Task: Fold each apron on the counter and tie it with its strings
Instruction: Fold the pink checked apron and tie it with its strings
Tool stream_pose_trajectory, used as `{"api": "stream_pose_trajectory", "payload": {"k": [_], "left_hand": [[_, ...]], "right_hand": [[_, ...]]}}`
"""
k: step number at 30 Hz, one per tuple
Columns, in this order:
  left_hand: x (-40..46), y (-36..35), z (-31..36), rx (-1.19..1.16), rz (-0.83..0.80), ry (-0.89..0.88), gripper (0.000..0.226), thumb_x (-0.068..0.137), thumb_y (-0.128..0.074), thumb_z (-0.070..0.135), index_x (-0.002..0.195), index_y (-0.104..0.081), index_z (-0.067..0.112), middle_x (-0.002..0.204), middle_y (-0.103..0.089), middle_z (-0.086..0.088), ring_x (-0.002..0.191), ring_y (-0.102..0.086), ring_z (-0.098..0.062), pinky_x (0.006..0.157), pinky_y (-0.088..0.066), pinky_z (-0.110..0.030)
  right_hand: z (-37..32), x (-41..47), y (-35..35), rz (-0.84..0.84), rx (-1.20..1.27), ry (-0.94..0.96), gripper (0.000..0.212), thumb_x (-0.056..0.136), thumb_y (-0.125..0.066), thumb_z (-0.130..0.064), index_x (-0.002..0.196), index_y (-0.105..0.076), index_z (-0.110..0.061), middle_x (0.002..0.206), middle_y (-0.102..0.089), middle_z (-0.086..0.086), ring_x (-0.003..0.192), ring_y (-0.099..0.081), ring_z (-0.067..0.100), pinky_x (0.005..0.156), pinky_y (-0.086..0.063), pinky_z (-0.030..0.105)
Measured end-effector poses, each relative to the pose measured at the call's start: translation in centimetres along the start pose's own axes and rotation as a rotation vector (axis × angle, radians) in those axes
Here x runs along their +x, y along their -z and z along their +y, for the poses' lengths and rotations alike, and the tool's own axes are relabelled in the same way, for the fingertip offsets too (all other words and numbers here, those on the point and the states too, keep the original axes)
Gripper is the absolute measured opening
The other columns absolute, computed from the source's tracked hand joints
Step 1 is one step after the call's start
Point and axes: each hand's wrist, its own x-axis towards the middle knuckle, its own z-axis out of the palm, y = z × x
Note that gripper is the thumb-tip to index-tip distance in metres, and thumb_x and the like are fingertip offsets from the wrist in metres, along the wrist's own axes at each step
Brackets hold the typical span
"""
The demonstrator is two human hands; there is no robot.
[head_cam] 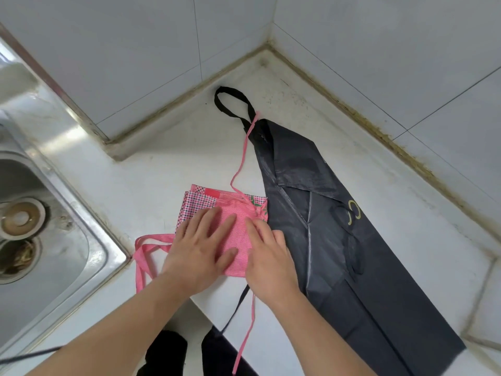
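counter (168, 169): pale worktop running into a tiled corner; both aprons lie on it, with a steel sink (40, 213) at the left.

black apron (339, 240): the larger piece, folded once lengthwise into a long strip. Its long axis runs from the neck loop near the far corner down toward the near right edge. Untied, and no hand is on it apart from the right hand's outer edge lying over its left border.

pink apron (235, 226): already folded to a small, roughly square pad, just beside and touching the black apron's left edge, near the front of the counter.

left hand (200, 248): flat, fingers straight and spread, pressing the pad's left half; it grips nothing.

right hand (268, 251): also flat, fingers extended, pressing the pad's right half; nothing pinched or held.

far string (245, 150): leaves the pad's far right corner and runs away from the person, its end lying across the black apron's top by the loop.

near string (250, 321): trails from under the right hand toward the person and over the counter's front edge.

left strings (146, 251): a loose bunch just left of the pad, beside the left wrist.

key relation: the strings lie on opposite sides of the pad, so tying likely means wrapping them across it. The right hand is nearer both the far and near strings, the left hand nearer the bunch; one should probably keep the pad pinned.
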Motion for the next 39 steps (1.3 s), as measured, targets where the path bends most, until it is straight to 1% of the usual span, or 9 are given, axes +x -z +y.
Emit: {"api": "stream_pose_trajectory", "payload": {"k": [7, 11, 14, 16, 19, 23, 29, 34, 39], "left_hand": [[-1.6, -1.1, -3.2, 0.097, 0.043, 0.048, 0.073, 0.106, -0.008, 0.062, 0.166, 0.005, 0.024, 0.174, 0.01, -0.009, 0.16, 0.015, -0.028, 0.127, 0.01, -0.047], [-1.3, -1.1, -2.6, 0.115, 0.042, 0.053, 0.075, 0.106, -0.006, 0.061, 0.166, 0.0, 0.019, 0.174, 0.004, -0.014, 0.16, 0.009, -0.031, 0.126, 0.008, -0.05], [-1.4, -1.2, -2.7, 0.092, -0.01, 0.048, 0.075, 0.103, 0.004, 0.062, 0.164, 0.015, 0.019, 0.171, 0.021, -0.013, 0.157, 0.024, -0.029, 0.125, 0.013, -0.05], [-1.4, -0.7, -2.5, 0.093, -0.019, 0.062, 0.075, 0.105, -0.003, 0.06, 0.166, 0.005, 0.017, 0.173, 0.01, -0.016, 0.16, 0.014, -0.032, 0.126, 0.008, -0.053], [-1.2, 0.2, -1.4, 0.043, 0.115, 0.044, 0.067, 0.102, -0.032, 0.043, 0.159, -0.035, 0.009, 0.165, -0.03, -0.018, 0.156, -0.023, -0.037, 0.125, -0.017, -0.059], [-0.9, 0.1, 0.7, -0.088, 0.204, -0.059, 0.058, 0.088, -0.049, 0.025, 0.145, -0.053, 0.015, 0.141, -0.049, -0.01, 0.12, -0.051, -0.033, 0.099, -0.048, -0.049], [0.4, -0.1, 1.0, -0.17, 0.085, -0.043, 0.068, 0.085, -0.048, 0.041, 0.151, -0.047, 0.026, 0.117, -0.053, -0.003, 0.097, -0.051, -0.026, 0.084, -0.053, -0.044], [2.2, 2.5, 2.5, -0.292, -0.069, 0.079, 0.069, 0.096, -0.049, 0.034, 0.16, -0.026, 0.038, 0.105, -0.064, -0.002, 0.096, -0.066, -0.029, 0.079, -0.055, -0.041], [3.4, 3.3, 2.1, -0.294, -0.068, 0.099, 0.063, 0.099, -0.049, 0.032, 0.156, -0.03, 0.051, 0.081, -0.064, 0.01, 0.083, -0.069, -0.02, 0.075, -0.058, -0.036]], "right_hand": [[-1.1, 1.6, 0.4, -0.012, -0.043, -0.098, 0.091, 0.095, -0.057, -0.025, 0.164, 0.001, -0.038, 0.157, -0.022, -0.008, 0.121, -0.05, 0.022, 0.104, -0.046, 0.04], [-1.2, 4.8, 1.3, -0.013, 0.047, -0.262, 0.083, 0.1, -0.047, -0.032, 0.163, 0.007, -0.034, 0.16, -0.025, -0.001, 0.104, -0.064, 0.028, 0.075, -0.052, 0.041], [-0.3, 7.0, 2.4, -0.006, 0.173, -0.302, 0.078, 0.1, -0.044, -0.022, 0.163, 0.0, -0.037, 0.134, -0.056, 0.006, 0.096, -0.065, 0.026, 0.075, -0.057, 0.045], [0.0, 6.7, 2.8, 0.096, 0.291, -0.296, 0.08, 0.099, -0.047, -0.016, 0.16, -0.004, -0.044, 0.097, -0.063, 0.005, 0.079, -0.064, 0.022, 0.07, -0.058, 0.048], [0.2, 4.6, 2.6, 0.28, 0.322, -0.369, 0.055, 0.099, -0.052, -0.024, 0.145, -0.025, -0.037, 0.102, -0.066, 0.006, 0.081, -0.065, 0.022, 0.069, -0.057, 0.048], [-0.1, 1.8, 1.4, 0.062, 0.297, -0.578, 0.042, 0.092, -0.061, -0.054, 0.107, -0.038, -0.022, 0.096, -0.06, -0.001, 0.087, -0.065, 0.025, 0.072, -0.054, 0.039], [-0.7, 1.5, 0.8, -0.003, 0.474, -0.521, 0.011, 0.085, -0.059, -0.025, 0.076, -0.057, -0.019, 0.073, -0.066, -0.004, 0.065, -0.062, 0.017, 0.06, -0.053, 0.035], [-0.6, -0.7, 1.0, 0.113, 0.696, -0.585, 0.017, 0.093, -0.062, -0.023, 0.087, -0.049, -0.014, 0.078, -0.061, 0.0, 0.05, -0.052, 0.011, 0.05, -0.051, 0.029], [-0.5, -2.6, 0.3, 0.075, 0.787, -0.605, 0.022, 0.081, -0.074, -0.009, 0.091, -0.059, -0.022, 0.086, -0.068, -0.002, 0.068, -0.067, 0.017, 0.063, -0.063, 0.039]]}}
